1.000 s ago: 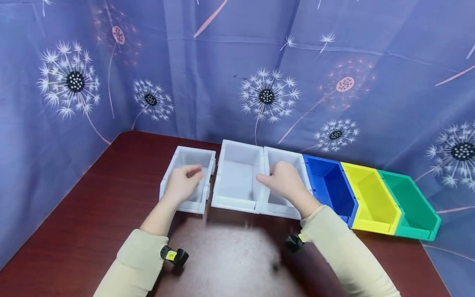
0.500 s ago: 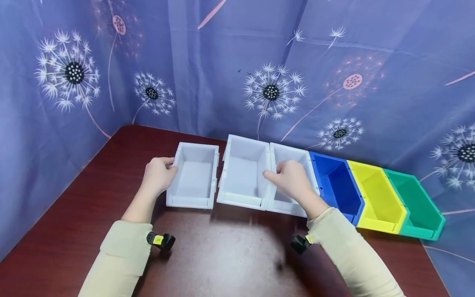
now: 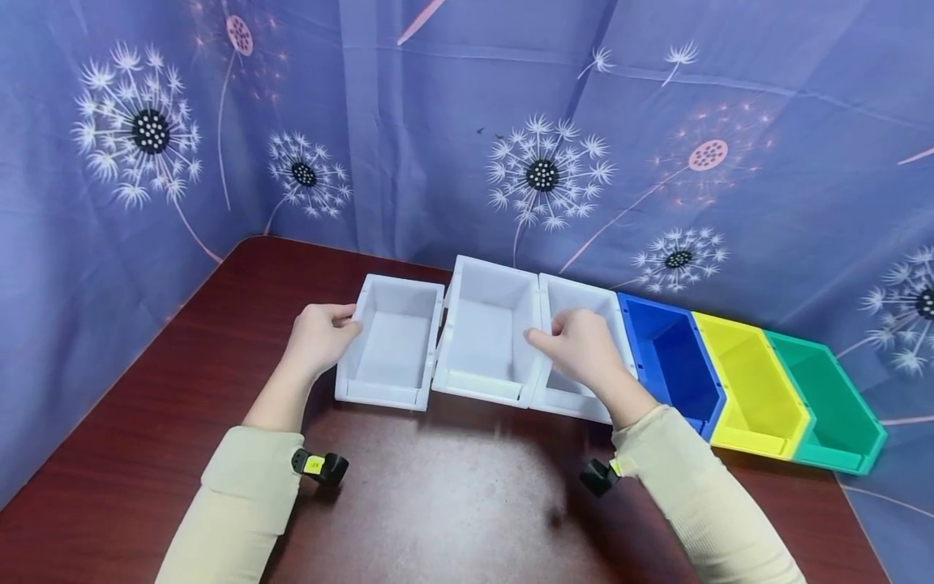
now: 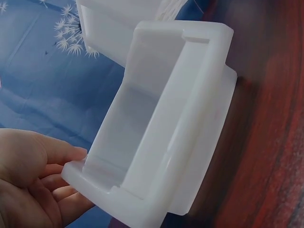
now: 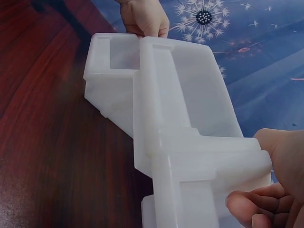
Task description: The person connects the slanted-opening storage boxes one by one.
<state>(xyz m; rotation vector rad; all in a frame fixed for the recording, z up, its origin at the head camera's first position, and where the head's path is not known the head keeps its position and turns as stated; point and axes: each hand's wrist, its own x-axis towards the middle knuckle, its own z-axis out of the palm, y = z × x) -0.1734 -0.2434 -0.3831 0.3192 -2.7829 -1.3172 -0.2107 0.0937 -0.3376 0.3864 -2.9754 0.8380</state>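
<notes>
Three white plastic bins stand side by side. My left hand (image 3: pixel 321 337) grips the outer left wall of the leftmost white bin (image 3: pixel 383 392), thumb inside and fingers outside, as the left wrist view also shows. That bin's right side lies right along the middle white bin (image 3: pixel 481 383), with its front edge roughly level with it. My right hand (image 3: pixel 580 345) pinches the adjoining walls between the middle bin and the right white bin (image 3: pixel 572 407). In the right wrist view, the right hand (image 5: pixel 280 185) has its fingers curled over those walls.
To the right, the row continues with a blue bin (image 3: pixel 667 357), a yellow bin (image 3: pixel 759 444) and a green bin (image 3: pixel 832 458). All stand on a dark red wooden table (image 3: pixel 438 503). A blue dandelion-print curtain (image 3: pixel 409 162) hangs behind and at the left.
My left hand has moved from over the leftmost bin's inside to its left wall and grips it. That bin has shifted right, narrowing the gap to the middle bin. My right hand keeps its hold.
</notes>
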